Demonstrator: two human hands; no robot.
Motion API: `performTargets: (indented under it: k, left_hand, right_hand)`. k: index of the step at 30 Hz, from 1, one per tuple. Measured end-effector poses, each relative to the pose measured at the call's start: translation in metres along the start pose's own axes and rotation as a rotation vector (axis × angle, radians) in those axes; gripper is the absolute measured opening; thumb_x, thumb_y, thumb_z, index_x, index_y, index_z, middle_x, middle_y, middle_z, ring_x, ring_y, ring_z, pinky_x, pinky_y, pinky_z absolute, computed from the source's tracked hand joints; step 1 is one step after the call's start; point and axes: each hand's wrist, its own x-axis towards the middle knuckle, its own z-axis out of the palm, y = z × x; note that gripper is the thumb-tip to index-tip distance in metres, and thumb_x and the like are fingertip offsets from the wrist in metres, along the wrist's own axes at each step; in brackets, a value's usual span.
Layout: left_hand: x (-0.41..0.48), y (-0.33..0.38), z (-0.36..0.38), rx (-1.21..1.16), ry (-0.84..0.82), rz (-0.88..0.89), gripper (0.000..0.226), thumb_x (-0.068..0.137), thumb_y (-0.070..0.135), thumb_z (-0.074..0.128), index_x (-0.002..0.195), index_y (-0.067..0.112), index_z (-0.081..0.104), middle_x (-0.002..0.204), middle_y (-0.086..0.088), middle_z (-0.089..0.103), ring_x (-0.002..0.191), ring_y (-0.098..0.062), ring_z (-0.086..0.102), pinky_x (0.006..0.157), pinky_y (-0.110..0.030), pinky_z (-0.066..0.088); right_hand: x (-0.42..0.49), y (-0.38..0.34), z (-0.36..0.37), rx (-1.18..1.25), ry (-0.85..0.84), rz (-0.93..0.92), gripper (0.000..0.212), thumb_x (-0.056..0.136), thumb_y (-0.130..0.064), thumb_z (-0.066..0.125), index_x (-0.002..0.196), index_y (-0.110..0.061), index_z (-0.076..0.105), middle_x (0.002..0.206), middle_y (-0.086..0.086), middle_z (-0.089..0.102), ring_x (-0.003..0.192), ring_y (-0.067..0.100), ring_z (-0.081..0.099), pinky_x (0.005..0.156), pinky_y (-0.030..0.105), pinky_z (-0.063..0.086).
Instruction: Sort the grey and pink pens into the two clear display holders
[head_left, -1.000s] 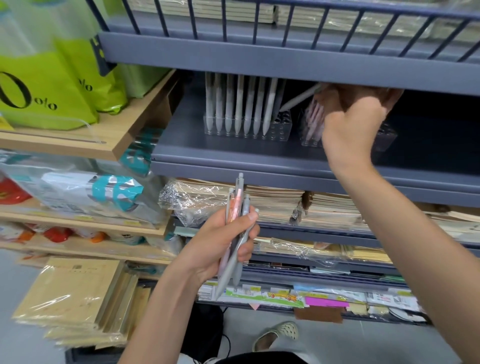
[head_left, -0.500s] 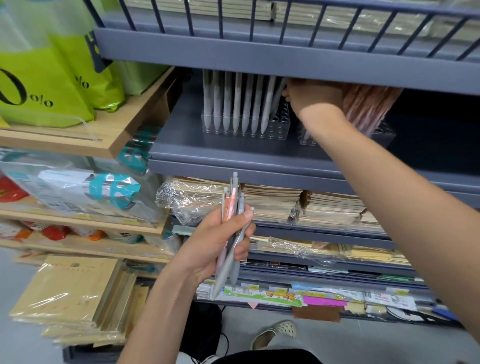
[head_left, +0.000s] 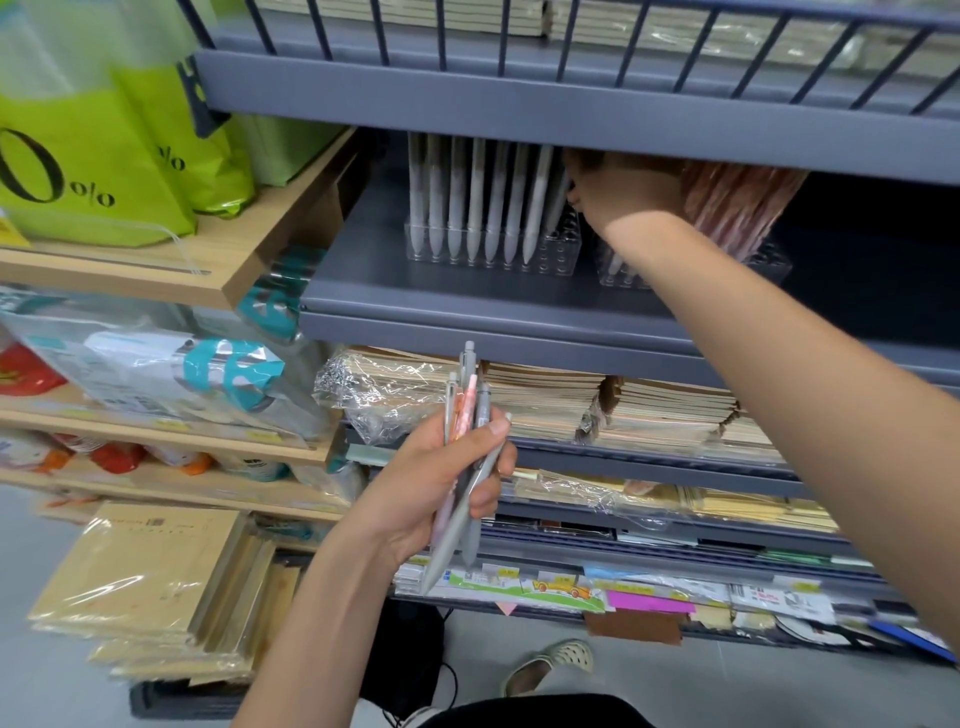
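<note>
Since a second ago the right hand (head_left: 623, 189) has shifted left, from above the pink pens (head_left: 737, 208) in the right holder (head_left: 774, 262) to the right end of the grey pens (head_left: 478, 202) standing in the left holder (head_left: 558, 257) on the shelf (head_left: 415, 296). Its grip is hidden, so I cannot tell its state. The left hand (head_left: 441, 488) still grips a mixed bundle (head_left: 467, 415) of grey and pink pens, below the shelf.

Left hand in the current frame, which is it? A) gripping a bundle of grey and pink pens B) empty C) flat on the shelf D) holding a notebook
A: the left hand has its fingers curled round a bundle of pens, several grey ones and a pink one.
</note>
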Motion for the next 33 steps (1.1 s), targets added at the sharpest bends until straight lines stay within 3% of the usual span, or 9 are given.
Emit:
performTargets:
  k: [9,12,14,16,18,21,25,29,33]
  left_hand:
    - [-0.003,-0.001,0.005,0.081,0.008,0.025,0.022,0.093,0.024,0.064,0.091,0.003,0.059,0.079,-0.012,0.068,0.043,-0.012,0.048,0.043,-0.022,0.043]
    - [-0.005,-0.001,0.004,0.107,0.018,0.024,0.024,0.094,0.025,0.064,0.093,0.002,0.057,0.072,-0.007,0.067,0.044,-0.012,0.048,0.043,-0.021,0.043]
    - [-0.005,-0.002,0.003,0.077,0.033,0.017,0.02,0.092,0.024,0.066,0.09,0.005,0.057,0.078,-0.011,0.066,0.044,-0.013,0.049,0.043,-0.022,0.043]
    - [-0.006,-0.003,0.002,0.069,0.028,0.014,0.015,0.092,0.023,0.067,0.086,0.011,0.062,0.079,-0.013,0.065,0.044,-0.014,0.048,0.042,-0.022,0.043]
    - [-0.006,-0.003,0.003,0.073,0.006,0.01,0.014,0.091,0.024,0.068,0.08,0.016,0.066,0.078,-0.013,0.064,0.044,-0.014,0.048,0.042,-0.022,0.043]
    - [-0.005,-0.004,0.008,0.081,-0.023,-0.005,0.019,0.089,0.025,0.07,0.086,0.012,0.057,0.077,-0.013,0.064,0.043,-0.014,0.047,0.041,-0.022,0.042]
    - [-0.001,-0.006,0.015,0.105,-0.045,-0.006,0.018,0.093,0.022,0.067,0.089,0.011,0.053,0.078,-0.013,0.064,0.044,-0.014,0.047,0.042,-0.022,0.042]
    - [0.001,-0.007,0.021,0.116,-0.052,-0.001,0.019,0.093,0.021,0.067,0.092,0.01,0.052,0.078,-0.013,0.064,0.044,-0.014,0.048,0.043,-0.023,0.043]
    - [0.004,-0.006,0.026,0.128,-0.031,0.011,0.008,0.091,0.024,0.069,0.086,0.018,0.064,0.078,-0.012,0.065,0.045,-0.014,0.049,0.044,-0.023,0.043]
  right_hand:
    - [0.001,-0.001,0.001,0.022,-0.011,0.01,0.055,0.101,-0.053,0.029,0.14,-0.018,0.045,0.136,0.009,0.057,0.122,0.029,0.057,0.105,0.039,0.043]
    - [-0.01,0.003,-0.003,0.034,-0.003,0.017,0.047,0.102,-0.045,0.03,0.124,-0.013,0.058,0.125,0.012,0.064,0.113,0.03,0.061,0.099,0.035,0.046]
    - [-0.031,0.009,-0.005,0.092,0.015,-0.023,0.038,0.1,-0.037,0.038,0.1,-0.011,0.065,0.107,0.017,0.07,0.088,0.029,0.066,0.078,0.032,0.052]
    - [-0.052,0.014,-0.005,0.341,0.003,-0.134,0.018,0.092,-0.026,0.053,0.088,-0.015,0.067,0.087,0.016,0.073,0.049,0.021,0.056,0.046,0.025,0.044]
    - [-0.07,0.02,-0.006,0.504,-0.175,-0.228,0.006,0.089,-0.022,0.064,0.086,-0.02,0.069,0.079,0.006,0.074,0.037,0.013,0.045,0.035,0.019,0.033]
    - [-0.088,0.034,0.001,0.513,-0.484,-0.26,0.012,0.088,-0.034,0.07,0.09,-0.023,0.074,0.084,-0.003,0.075,0.043,0.01,0.047,0.036,0.019,0.033]
    - [-0.105,0.048,0.017,0.551,-0.698,-0.227,0.02,0.084,-0.04,0.072,0.09,-0.021,0.075,0.078,-0.003,0.074,0.044,0.006,0.046,0.036,0.019,0.033]
    - [-0.112,0.053,0.022,0.647,-0.733,-0.207,0.014,0.087,-0.026,0.072,0.09,-0.012,0.073,0.054,-0.01,0.064,0.041,0.004,0.044,0.035,0.017,0.033]
    - [-0.113,0.057,0.021,0.754,-0.691,-0.184,0.009,0.091,-0.017,0.068,0.091,-0.009,0.071,0.056,-0.009,0.065,0.044,0.004,0.048,0.038,0.017,0.037]
